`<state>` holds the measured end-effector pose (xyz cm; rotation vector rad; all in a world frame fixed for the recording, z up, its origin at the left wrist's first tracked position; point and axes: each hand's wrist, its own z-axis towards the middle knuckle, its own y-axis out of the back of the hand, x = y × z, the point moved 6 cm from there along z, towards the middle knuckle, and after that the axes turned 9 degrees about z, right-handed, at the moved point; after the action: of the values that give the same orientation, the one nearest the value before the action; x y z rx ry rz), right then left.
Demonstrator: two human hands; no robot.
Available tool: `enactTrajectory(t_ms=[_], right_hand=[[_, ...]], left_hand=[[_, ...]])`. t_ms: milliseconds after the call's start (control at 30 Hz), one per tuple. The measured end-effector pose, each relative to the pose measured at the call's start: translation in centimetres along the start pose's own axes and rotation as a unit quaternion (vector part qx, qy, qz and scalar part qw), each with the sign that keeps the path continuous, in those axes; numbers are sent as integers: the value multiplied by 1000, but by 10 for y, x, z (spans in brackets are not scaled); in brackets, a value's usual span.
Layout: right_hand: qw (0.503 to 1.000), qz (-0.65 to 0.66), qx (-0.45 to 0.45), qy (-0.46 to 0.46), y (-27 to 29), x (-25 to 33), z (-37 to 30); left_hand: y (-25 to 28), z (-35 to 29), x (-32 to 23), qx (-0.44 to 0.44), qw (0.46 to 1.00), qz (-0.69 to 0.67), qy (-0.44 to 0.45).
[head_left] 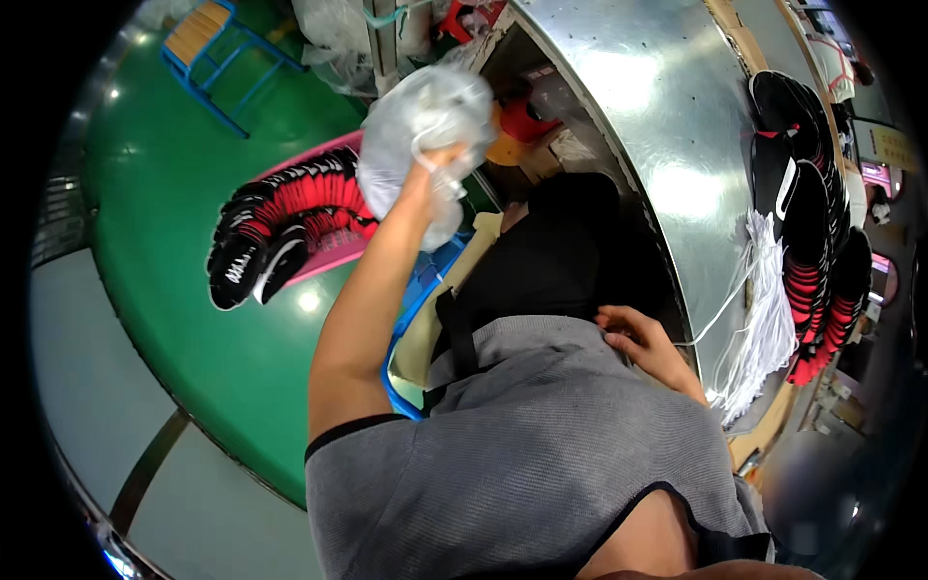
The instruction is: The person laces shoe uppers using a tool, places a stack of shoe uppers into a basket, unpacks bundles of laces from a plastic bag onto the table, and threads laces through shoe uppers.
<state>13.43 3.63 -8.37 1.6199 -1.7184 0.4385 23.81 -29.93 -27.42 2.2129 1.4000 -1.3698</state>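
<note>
My left hand is stretched out to the far left, closed on a clear plastic bag with something whitish inside. A white cord shows at the bag beside my fingers; the bag is blurred, and its contents cannot be made out. Just beyond the bag, a pink bin on the floor holds rows of black and red shoes, partly hidden by the bag. My right hand lies at the right side of my lap, by the table edge. Its thumb and fingers are apart, with nothing seen between them.
A shiny metal table curves along my right. On it lie a bundle of white shoelaces and stacked black and red shoes. A blue-framed stool stands at the far left. People work beyond the table.
</note>
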Motion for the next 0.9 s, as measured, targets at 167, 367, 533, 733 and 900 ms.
enactTrajectory(t_ms=[167,367,533,733,900], right_hand=[[993,62,-33,-94,16,-14,-5],[984,66,-85,-142,44,10,-7],[963,112,-196,-145,101,13,-49],[927,75,-363,-57,191,17,-82],[842,-119,-527,-4,283,5,-99]], left_hand=[[-151,44,-19,207,969,-131,-7],[-237,65,59,227,920,304,-98],[-238,53,101,249,777,557,-155],[-223,53,86,270,663,675,-178],[-219,46,63,301,597,720,-187]])
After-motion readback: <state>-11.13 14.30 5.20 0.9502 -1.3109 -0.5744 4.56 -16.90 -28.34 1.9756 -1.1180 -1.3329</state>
